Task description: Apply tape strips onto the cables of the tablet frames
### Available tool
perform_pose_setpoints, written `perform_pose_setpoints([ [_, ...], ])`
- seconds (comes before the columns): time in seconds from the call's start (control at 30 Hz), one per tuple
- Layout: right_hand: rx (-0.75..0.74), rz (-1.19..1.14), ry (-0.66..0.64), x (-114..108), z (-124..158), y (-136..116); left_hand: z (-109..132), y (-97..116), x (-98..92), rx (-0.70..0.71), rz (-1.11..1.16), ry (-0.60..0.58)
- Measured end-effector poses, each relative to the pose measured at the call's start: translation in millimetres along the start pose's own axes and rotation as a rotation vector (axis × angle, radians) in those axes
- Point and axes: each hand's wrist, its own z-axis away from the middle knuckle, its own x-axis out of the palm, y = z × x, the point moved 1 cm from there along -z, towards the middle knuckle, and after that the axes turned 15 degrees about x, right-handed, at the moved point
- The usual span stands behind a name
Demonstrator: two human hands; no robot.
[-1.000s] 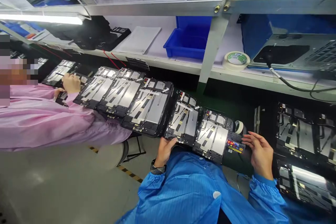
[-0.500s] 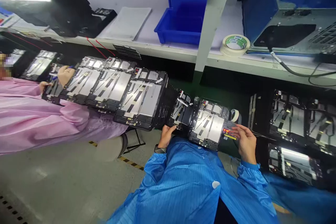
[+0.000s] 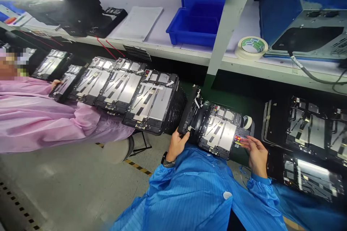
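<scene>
My left hand (image 3: pixel 177 145) grips the lower edge of an opened tablet (image 3: pixel 192 113), which is tilted up on its side, its thumb over the near corner. To the right, another opened tablet (image 3: pixel 219 130) lies face up with its silver battery plates and dark ribbon cables exposed. At that tablet's right edge, my right hand (image 3: pixel 256 153) has its fingers pinched on a small tester (image 3: pixel 238 138) with a glowing red display and a yellow strip. The tester's far side is partly covered by the fingers.
Stacked opened tablets (image 3: pixel 150 99) stand to the left, beside a co-worker in a pink sleeve (image 3: pixel 54 115). More tablets (image 3: pixel 307 124) lie at right. A small tape roll (image 3: pixel 247 122) sits behind the tester. The shelf holds a blue bin (image 3: pixel 192 30) and a larger tape roll (image 3: pixel 252 47).
My left hand has tipped its tablet up from a flatter slant to nearly on edge. My right hand stays at the tester. The co-worker's raised hand has gone from over the tablets.
</scene>
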Motion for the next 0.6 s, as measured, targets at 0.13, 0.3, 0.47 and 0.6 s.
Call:
perform_pose_setpoints([
  [0.13, 0.01, 0.007, -0.012, 7, -6, -1, 9, 50, -2.3, 0.065, -0.053, -0.033],
  [0.3, 0.024, 0.017, -0.038, 13, -10, -2, 17, 102, -19.8, 0.041, 0.12, 0.051],
  [0.47, 0.036, 0.037, -0.078, 17, -13, -3, 19, 146, -70.5, 0.078, 0.325, 0.356],
  [0.6, 0.03, 0.044, -0.097, 21, -19, -2, -3, 168, -130.2, 0.162, 0.366, 0.587],
])
